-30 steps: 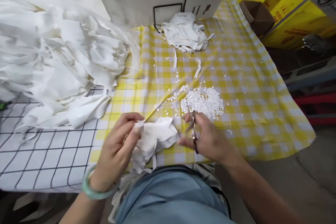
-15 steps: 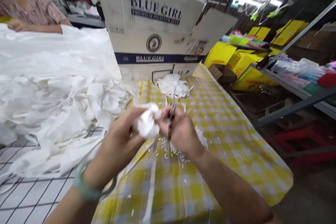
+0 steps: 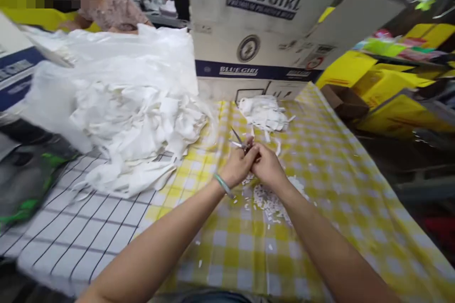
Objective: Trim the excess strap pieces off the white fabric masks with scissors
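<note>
My right hand (image 3: 269, 166) is closed around a pair of scissors (image 3: 240, 141), whose blades stand apart and point up and to the left. Against it rests my left hand (image 3: 237, 166), with a pale green bangle (image 3: 223, 185) at the wrist. Its fingers are curled in by the scissors' handles, and whatever they hold is hidden. Beneath and beside the right hand lie many small white clippings (image 3: 270, 203). Farther back, a small heap of white fabric pieces with straps (image 3: 263, 111) lies before the box.
A large heap of white fabric (image 3: 138, 118) covers the left side. A Blue Girl cardboard box (image 3: 220, 47) stands at the back of the yellow checked tablecloth (image 3: 227, 251). Behind the heap is another person (image 3: 117, 9). Yellow boxes (image 3: 344, 73) are at the right.
The white bunched piece with its hanging strip is gone from my left hand. Both hands have come together at the scissors, whose blades now point up-left. The view has swung left.
</note>
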The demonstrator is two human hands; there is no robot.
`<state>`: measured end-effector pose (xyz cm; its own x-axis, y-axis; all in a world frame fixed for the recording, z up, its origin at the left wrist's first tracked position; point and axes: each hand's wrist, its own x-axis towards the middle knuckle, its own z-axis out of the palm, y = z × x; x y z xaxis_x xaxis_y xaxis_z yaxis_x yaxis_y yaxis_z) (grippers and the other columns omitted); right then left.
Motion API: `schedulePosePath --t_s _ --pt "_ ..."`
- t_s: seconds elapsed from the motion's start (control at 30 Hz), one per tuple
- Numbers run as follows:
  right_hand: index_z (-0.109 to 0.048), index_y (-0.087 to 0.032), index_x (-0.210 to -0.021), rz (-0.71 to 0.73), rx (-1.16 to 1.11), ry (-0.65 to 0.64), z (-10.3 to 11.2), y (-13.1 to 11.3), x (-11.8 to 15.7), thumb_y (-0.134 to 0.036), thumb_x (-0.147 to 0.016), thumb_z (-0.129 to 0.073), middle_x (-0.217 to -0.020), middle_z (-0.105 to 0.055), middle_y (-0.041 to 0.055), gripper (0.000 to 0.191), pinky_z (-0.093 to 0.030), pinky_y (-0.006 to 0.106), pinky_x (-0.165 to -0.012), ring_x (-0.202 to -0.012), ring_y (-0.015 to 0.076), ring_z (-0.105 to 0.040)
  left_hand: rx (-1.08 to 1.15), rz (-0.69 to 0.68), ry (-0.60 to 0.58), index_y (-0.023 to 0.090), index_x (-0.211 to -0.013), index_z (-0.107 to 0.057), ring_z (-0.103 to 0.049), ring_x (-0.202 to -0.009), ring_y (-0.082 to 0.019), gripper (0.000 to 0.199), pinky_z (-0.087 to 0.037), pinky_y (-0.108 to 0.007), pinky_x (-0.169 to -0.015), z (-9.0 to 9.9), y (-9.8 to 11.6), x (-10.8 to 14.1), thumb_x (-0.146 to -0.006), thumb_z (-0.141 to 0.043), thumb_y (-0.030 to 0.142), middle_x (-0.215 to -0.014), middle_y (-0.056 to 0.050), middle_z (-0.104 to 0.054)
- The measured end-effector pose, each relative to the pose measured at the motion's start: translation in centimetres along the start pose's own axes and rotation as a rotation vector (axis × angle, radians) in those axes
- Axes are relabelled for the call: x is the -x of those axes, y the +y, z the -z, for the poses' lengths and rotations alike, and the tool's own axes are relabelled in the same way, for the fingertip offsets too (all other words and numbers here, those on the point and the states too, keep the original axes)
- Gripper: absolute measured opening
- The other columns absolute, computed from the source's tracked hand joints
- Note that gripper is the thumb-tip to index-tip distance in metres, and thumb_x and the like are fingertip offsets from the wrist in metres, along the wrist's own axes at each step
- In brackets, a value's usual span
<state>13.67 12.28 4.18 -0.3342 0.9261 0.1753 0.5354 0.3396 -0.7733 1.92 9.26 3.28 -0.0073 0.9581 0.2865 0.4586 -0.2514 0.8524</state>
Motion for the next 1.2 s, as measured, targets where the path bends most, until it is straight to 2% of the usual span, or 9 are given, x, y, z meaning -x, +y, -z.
schedulePosePath --t_s 0.13,0.23,0.4,0.53,0.7,0.8,0.9,0.97,1.2 --pt "-0.062 -0.020 -0.095 0.148 0.073 -0.030 -4.6 -1.3 4.8 -0.015 -0.075 -0.050 -0.091 -0.069 0.0067 0.023 -0.049 0.033 -0.073 -0.081 0.0212 -0.061 -0.103 0.027 0.012 0.015 -0.121 -0.061 -0.070 -0.102 -0.023 0.035 -0.055 -0.036 -0.092 2.4 -1.6 6.1 -0.100 -0.036 0.028 -0.109 -0.014 -0.073" --pt "-0.060 -0.021 -0.082 0.203 0.104 -0.010 -6.1 -1.8 5.3 -0.022 -0.078 -0.058 -0.082 -0.068 0.0070 0.005 -0.048 0.037 -0.077 -0.084 0.0247 -0.059 -0.256 -0.002 0.031 0.019 -0.121 -0.060 -0.061 -0.119 -0.025 0.032 -0.049 -0.040 -0.104 8.2 -3.6 9.2 -0.093 -0.053 0.032 -0.125 -0.013 -0.066" --pt "-0.053 -0.023 -0.071 0.046 0.021 -0.063 -7.2 -3.0 5.1 -0.049 -0.071 -0.077 -0.071 -0.062 0.0012 0.035 -0.047 0.033 -0.068 -0.071 0.0198 -0.056 -0.593 0.111 0.172 0.016 -0.099 -0.064 -0.056 -0.111 -0.034 0.016 -0.043 -0.057 -0.097 17.6 -7.3 11.7 -0.089 -0.054 0.021 -0.105 -0.017 -0.064" --pt "-0.057 -0.022 -0.085 -0.015 -0.060 -0.182 -8.3 -4.4 5.7 -0.047 -0.070 -0.077 -0.087 -0.065 0.0028 0.035 -0.048 0.033 -0.075 -0.079 0.0194 -0.058 -0.620 0.055 -0.033 0.018 -0.076 -0.062 -0.057 -0.080 -0.024 0.018 -0.048 -0.040 -0.077 15.5 -6.5 15.0 -0.089 -0.049 0.016 -0.081 -0.009 -0.062" --pt "-0.053 -0.022 -0.091 -0.147 -0.265 -0.223 -8.7 -3.1 6.8 -0.039 -0.078 -0.067 -0.088 -0.067 0.0021 0.026 -0.051 0.032 -0.075 -0.071 0.0148 -0.060 -0.383 -0.039 -0.234 0.018 -0.105 -0.062 -0.060 -0.088 -0.021 0.019 -0.051 -0.033 -0.078 10.8 -2.4 20.4 -0.091 -0.049 0.014 -0.098 -0.010 -0.065" --pt "-0.050 -0.023 -0.085 -0.222 -0.317 -0.241 -8.6 -2.2 7.4 -0.040 -0.075 -0.067 -0.083 -0.065 0.0017 0.026 -0.051 0.031 -0.071 -0.069 0.0149 -0.060 -0.244 0.005 -0.058 0.018 -0.108 -0.058 -0.060 -0.097 -0.021 0.022 -0.052 -0.033 -0.085 12.9 -2.3 20.3 -0.089 -0.049 0.010 -0.103 -0.009 -0.062" --pt "-0.049 -0.023 -0.084 -0.245 -0.316 -0.251 -8.9 -2.3 7.7 -0.042 -0.075 -0.068 -0.084 -0.064 0.0023 0.029 -0.051 0.032 -0.072 -0.071 0.0156 -0.060 -0.447 0.061 0.289 0.018 -0.095 -0.059 -0.058 -0.097 -0.023 0.021 -0.051 -0.037 -0.085 16.1 -4.3 17.6 -0.085 -0.046 0.005 -0.098 -0.009 -0.057" --pt "-0.050 -0.023 -0.085 -0.260 -0.333 -0.246 -9.3 -2.8 7.7 -0.043 -0.072 -0.072 -0.085 -0.064 0.0020 0.033 -0.050 0.032 -0.072 -0.072 0.0161 -0.059 -0.592 0.049 0.319 0.017 -0.099 -0.062 -0.055 -0.104 -0.027 0.026 -0.049 -0.045 -0.092 17.0 -5.8 15.1 -0.082 -0.047 0.003 -0.105 -0.011 -0.056" --pt "-0.049 -0.023 -0.084 -0.271 -0.455 -0.182 -9.4 -3.7 7.4 -0.040 -0.068 -0.077 -0.079 -0.059 -0.0025 0.036 -0.050 0.029 -0.071 -0.069 0.0136 -0.057 -0.619 -0.242 -0.355 0.020 -0.117 -0.066 -0.033 -0.139 -0.040 0.055 -0.038 -0.064 -0.105 13.8 -8.8 8.0 -0.074 -0.047 -0.006 -0.145 -0.016 -0.044"
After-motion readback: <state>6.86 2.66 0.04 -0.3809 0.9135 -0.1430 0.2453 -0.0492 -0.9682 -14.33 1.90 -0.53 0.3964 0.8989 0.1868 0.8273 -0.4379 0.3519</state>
